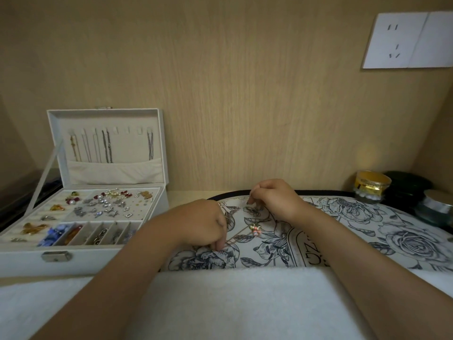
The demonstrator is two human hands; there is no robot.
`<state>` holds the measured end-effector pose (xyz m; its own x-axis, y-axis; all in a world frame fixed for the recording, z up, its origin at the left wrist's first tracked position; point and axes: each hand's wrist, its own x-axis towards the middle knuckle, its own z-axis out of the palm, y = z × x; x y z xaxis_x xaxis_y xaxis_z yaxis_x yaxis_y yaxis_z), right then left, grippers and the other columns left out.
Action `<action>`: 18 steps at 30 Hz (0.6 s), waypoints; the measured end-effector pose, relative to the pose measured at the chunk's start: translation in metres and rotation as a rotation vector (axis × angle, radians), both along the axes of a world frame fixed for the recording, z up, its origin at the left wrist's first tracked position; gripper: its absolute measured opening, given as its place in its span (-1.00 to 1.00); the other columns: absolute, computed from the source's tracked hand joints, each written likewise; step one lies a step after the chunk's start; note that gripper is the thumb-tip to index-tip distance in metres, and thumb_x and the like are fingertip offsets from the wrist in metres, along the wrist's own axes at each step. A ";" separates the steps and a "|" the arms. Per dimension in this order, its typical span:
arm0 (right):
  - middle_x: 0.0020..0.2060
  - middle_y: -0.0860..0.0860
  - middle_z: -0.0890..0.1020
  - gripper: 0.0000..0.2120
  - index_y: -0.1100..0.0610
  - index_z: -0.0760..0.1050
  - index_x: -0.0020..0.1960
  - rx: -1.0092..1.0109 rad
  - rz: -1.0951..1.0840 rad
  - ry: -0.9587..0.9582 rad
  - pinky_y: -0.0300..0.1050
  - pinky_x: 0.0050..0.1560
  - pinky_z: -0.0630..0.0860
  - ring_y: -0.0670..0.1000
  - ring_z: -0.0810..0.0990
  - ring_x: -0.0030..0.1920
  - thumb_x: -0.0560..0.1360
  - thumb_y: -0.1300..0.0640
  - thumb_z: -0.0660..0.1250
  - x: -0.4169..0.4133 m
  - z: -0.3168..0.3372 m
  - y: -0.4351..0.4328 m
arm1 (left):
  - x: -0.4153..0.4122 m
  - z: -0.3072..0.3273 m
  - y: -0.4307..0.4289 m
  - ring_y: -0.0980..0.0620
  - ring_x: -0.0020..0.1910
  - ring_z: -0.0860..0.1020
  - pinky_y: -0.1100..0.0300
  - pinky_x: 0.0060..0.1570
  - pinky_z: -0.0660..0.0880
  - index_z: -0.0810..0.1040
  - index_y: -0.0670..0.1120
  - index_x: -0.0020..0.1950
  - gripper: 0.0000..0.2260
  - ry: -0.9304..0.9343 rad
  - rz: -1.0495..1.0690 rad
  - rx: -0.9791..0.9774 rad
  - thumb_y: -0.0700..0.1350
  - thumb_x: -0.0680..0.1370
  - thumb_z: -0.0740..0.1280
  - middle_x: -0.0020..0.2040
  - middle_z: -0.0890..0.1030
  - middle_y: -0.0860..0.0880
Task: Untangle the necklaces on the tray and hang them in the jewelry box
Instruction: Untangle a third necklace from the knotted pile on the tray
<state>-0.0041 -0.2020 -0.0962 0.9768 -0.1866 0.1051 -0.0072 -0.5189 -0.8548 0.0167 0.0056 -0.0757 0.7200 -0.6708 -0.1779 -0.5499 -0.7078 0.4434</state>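
Pinching the necklace (255,228) with my left hand (198,224) and right hand (272,200) on the tray (367,217); jars (372,186) are crowding its right edge, jewelry box (24,262) is holding hung chains (107,146).

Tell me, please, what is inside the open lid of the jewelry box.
Several chains hang from hooks in the lid; some hooks are bare. The chains' lower ends are hidden in its fabric pocket.

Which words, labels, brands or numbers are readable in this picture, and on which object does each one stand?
Tray: framed lettering, sideways and partly under the white cloth; only "Z" and "G" seem legible.
Gold-lidded jar, jewelry box, wall socket: no text visible.
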 end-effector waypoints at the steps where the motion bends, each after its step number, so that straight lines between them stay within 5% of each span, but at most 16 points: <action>1: -0.19 0.14 0.71 -0.76 0.24 0.66 -0.22 0.006 0.018 0.011 0.03 0.05 0.53 0.00 0.59 -0.18 0.52 0.19 0.28 -0.001 0.000 0.001 | 0.001 0.002 0.001 0.09 -0.24 0.64 0.11 -0.07 0.62 0.67 0.01 -0.38 -0.70 0.009 0.020 -0.012 -0.26 0.44 0.26 -0.33 0.68 0.06; 4: -0.25 0.19 0.69 -0.73 0.28 0.61 -0.22 0.061 0.080 0.003 0.15 0.08 0.54 0.05 0.59 -0.19 0.43 0.09 0.27 -0.002 0.002 0.005 | 0.008 -0.005 -0.002 0.22 -0.37 0.53 0.30 -0.31 0.48 0.64 0.00 -0.25 -0.73 -0.219 0.094 -0.209 -0.25 0.52 0.23 -0.26 0.64 0.06; 6: -0.36 0.10 0.66 -0.78 0.18 0.59 -0.29 0.102 0.122 -0.016 0.11 -0.01 0.50 0.05 0.58 -0.24 0.37 0.08 0.26 -0.003 0.003 0.008 | 0.012 -0.017 -0.007 0.25 -0.14 0.53 0.39 -0.14 0.44 0.60 0.02 0.01 -0.78 -0.292 0.125 -0.412 -0.27 0.55 0.25 -0.06 0.59 0.14; 8: -0.41 0.08 0.61 -0.83 0.12 0.59 -0.31 0.163 0.146 -0.030 0.04 -0.07 0.43 0.04 0.56 -0.29 0.38 0.10 0.26 -0.004 0.004 0.009 | 0.016 -0.031 -0.014 0.24 0.16 0.50 0.32 0.17 0.40 0.47 0.05 0.31 -0.65 -0.118 0.110 -0.520 -0.19 0.55 0.33 0.19 0.56 0.16; 10: -0.42 0.11 0.53 -0.82 0.12 0.58 -0.30 0.213 0.161 -0.053 0.00 -0.10 0.40 0.05 0.51 -0.33 0.44 0.17 0.28 -0.004 0.006 0.009 | 0.017 -0.041 -0.019 0.25 0.26 0.48 0.25 0.28 0.39 0.39 0.09 0.42 -0.54 0.025 0.097 -0.508 -0.06 0.55 0.40 0.26 0.56 0.16; 14: -0.48 0.06 0.33 -0.76 0.23 0.51 -0.24 0.303 0.138 -0.101 -0.09 -0.28 0.33 0.00 0.29 -0.43 0.57 0.33 0.19 -0.004 0.009 0.010 | 0.021 -0.040 -0.021 0.17 -0.11 0.59 0.24 0.00 0.53 0.64 0.07 0.12 -0.83 0.045 0.131 -0.632 -0.10 0.54 0.44 -0.07 0.67 0.08; 18: -0.52 -0.06 0.31 -0.76 0.20 0.51 -0.26 0.265 0.068 -0.115 -0.13 -0.35 0.20 -0.06 0.25 -0.47 0.58 0.26 0.24 -0.005 0.007 0.006 | 0.023 -0.035 -0.012 -0.05 -0.01 0.65 0.12 0.11 0.56 0.65 0.11 -0.01 -0.86 0.083 0.179 -0.703 -0.14 0.53 0.45 -0.06 0.69 0.01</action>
<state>-0.0094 -0.1957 -0.0892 0.9725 -0.1563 0.1727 0.1253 -0.2739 -0.9536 0.0401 -0.0061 -0.1107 0.8323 -0.5199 0.1923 -0.3970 -0.3168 0.8614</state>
